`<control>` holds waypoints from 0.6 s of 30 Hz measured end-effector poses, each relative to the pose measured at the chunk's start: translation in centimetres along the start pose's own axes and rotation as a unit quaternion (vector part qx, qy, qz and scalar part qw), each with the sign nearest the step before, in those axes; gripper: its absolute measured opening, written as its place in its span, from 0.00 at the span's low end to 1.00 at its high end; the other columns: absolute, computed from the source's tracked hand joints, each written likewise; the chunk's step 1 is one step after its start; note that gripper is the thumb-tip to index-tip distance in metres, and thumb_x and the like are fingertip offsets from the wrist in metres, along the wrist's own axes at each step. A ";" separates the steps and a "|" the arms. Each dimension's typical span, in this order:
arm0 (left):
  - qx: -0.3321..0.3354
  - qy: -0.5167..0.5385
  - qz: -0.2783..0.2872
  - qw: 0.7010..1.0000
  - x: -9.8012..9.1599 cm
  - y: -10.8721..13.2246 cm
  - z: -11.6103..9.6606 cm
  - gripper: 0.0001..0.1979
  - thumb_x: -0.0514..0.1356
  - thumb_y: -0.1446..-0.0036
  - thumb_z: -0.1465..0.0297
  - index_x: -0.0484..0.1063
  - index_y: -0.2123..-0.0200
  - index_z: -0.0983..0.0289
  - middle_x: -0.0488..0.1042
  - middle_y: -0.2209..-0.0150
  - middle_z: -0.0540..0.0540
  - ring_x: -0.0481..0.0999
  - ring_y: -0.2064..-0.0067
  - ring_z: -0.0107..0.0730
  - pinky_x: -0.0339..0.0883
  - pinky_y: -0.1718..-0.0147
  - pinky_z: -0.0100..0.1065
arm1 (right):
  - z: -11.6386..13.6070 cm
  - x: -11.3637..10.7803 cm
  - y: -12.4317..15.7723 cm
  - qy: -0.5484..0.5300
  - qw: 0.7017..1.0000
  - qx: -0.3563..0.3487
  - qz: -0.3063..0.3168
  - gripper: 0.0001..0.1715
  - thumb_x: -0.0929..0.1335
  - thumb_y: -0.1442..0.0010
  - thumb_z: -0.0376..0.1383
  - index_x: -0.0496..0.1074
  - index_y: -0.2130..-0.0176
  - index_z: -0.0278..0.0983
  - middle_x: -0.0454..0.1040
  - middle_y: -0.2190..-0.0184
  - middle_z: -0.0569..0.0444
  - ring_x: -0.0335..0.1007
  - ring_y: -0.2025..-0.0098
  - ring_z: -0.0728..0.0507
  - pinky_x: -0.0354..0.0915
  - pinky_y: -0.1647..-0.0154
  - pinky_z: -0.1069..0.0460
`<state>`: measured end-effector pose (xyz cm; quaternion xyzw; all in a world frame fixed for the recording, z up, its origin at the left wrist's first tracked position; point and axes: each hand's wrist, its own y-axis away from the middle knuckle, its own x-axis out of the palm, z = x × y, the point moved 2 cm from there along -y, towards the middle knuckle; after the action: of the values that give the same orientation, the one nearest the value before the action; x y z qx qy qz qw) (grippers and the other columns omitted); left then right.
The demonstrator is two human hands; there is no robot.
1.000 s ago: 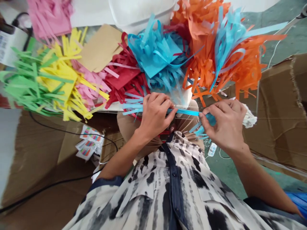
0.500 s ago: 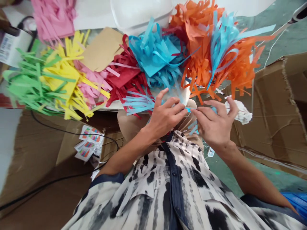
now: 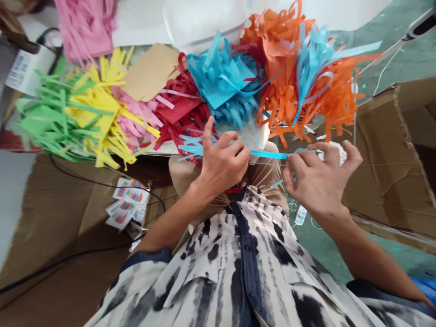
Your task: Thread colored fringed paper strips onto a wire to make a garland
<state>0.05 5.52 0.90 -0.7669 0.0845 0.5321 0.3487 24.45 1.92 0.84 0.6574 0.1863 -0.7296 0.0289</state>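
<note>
Left hand (image 3: 223, 168) is clenching a flat blue paper strip (image 3: 269, 155), with cut pale-blue tails (image 3: 194, 147) fanning past the fingers. Right hand (image 3: 318, 181) is pinching the opposite end. The strip is lying crosswise, spanning both hands, just below heaped fringed orange paper (image 3: 289, 91) and fringed blue paper (image 3: 221, 86).

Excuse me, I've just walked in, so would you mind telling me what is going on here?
A person is holding a thin blue paper strip between their left hand and right hand, above their lap. Just beyond lie bunches of fringed paper in blue, orange, red, yellow and green.
</note>
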 end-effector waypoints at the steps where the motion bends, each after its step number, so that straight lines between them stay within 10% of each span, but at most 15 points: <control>1: 0.007 -0.011 -0.009 1.000 0.1 -0.3 -0.3 0.11 0.59 0.27 0.73 0.80 0.60 0.55 0.83 0.59 0.50 0.76 0.47 0.41 0.53 0.29 0.68 | 0.4 -0.2 -0.3 0.011 1.000 -0.001 0.001 0.09 0.66 0.31 0.37 0.75 0.64 0.42 0.76 0.71 0.53 0.67 0.40 0.32 0.46 0.34 0.28; 7: 0.115 -0.021 0.049 0.992 2.0 -1.5 -1.5 0.10 0.57 0.24 0.72 0.79 0.53 0.61 0.83 0.55 0.54 0.77 0.54 0.37 0.70 0.55 0.39 | 0.9 -1.2 -1.7 0.017 0.999 -0.005 0.027 0.16 0.63 0.27 0.32 0.72 0.67 0.42 0.72 0.75 0.54 0.69 0.44 0.36 0.44 0.32 0.29; 18: 0.076 0.015 0.089 0.993 3.3 -2.2 -1.0 0.11 0.55 0.24 0.72 0.79 0.53 0.63 0.81 0.54 0.56 0.76 0.55 0.38 0.70 0.56 0.38 | 1.0 -0.5 -2.9 -0.024 0.997 -0.063 0.048 0.11 0.66 0.27 0.36 0.79 0.56 0.46 0.84 0.57 0.54 0.72 0.45 0.37 0.47 0.32 0.34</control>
<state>3.31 7.29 -0.84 -0.7357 0.1981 0.5413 0.3557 22.73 4.16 2.01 0.6449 0.1995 -0.7296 0.1097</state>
